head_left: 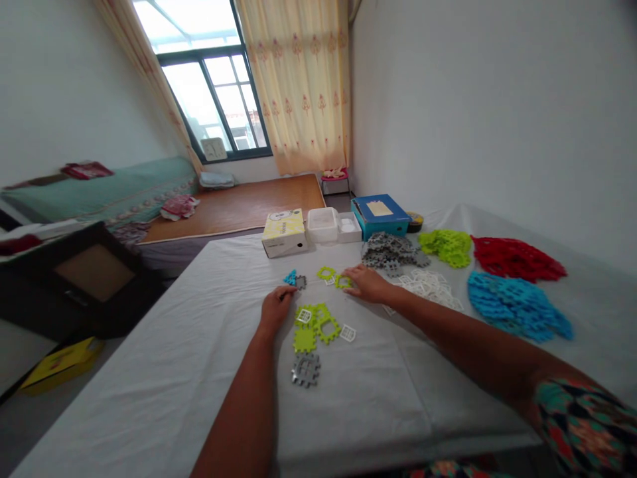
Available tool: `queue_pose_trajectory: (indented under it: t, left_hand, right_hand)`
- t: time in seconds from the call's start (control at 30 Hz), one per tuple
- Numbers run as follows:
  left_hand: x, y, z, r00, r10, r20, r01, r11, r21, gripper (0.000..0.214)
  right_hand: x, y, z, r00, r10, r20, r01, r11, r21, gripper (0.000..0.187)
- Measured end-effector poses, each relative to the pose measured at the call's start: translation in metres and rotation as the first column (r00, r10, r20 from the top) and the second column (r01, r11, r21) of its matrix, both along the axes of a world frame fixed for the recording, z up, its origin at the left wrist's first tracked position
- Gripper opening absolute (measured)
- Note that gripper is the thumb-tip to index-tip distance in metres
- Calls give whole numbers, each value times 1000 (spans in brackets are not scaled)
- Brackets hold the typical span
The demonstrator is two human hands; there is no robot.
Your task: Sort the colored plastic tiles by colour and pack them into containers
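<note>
My left hand (275, 307) rests on the white tablecloth (174, 358) with its fingers curled, just below a small blue triangular piece (290, 277) and a grey piece (301, 282). My right hand (365, 282) lies further right, fingers pressed on a lime green puzzle piece (342, 281). Another lime ring piece (326, 273) lies beside it. Below the hands sits a cluster of joined lime pieces (316, 325) with white window pieces (348, 332) and a grey square piece (306, 369).
Piles of pieces lie to the right: grey (391, 251), lime (446, 245), red (515, 257), blue (515, 307), white (430, 285). At the table's far edge stand a cream box (283, 232), clear tubs (323, 224) and a blue box (381, 214). A bed (99, 192) lies beyond.
</note>
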State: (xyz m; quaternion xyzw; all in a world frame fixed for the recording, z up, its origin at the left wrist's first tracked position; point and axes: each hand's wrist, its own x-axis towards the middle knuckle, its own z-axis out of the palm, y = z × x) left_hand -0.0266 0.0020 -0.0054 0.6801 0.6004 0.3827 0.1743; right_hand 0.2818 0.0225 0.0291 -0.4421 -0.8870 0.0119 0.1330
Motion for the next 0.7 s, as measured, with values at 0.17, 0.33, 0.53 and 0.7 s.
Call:
queue_pose_trajectory:
  t: [0.17,0.33,0.53,0.7]
  left_hand:
    - [0,0,0,1000,-11,6,11,1000,-1,32]
    - [-1,2,0,1000,7,-3,-7,1000,-17,32]
    - [-5,4,-2,1000,-5,-15,5,1000,-21,32]
    - [-6,7,-1,1000,5,-7,-5,999,-51,35]
  right_hand:
    - [-10,4,-11,996,-47,75,47,999,7,29]
    - [11,-11,0,999,51,9,-50,996,-68,35]
    - [93,-8,21,978,29,-205,-33,999,-19,37]
    - [203,39,40,874,-432,-223,450,893,33,32]
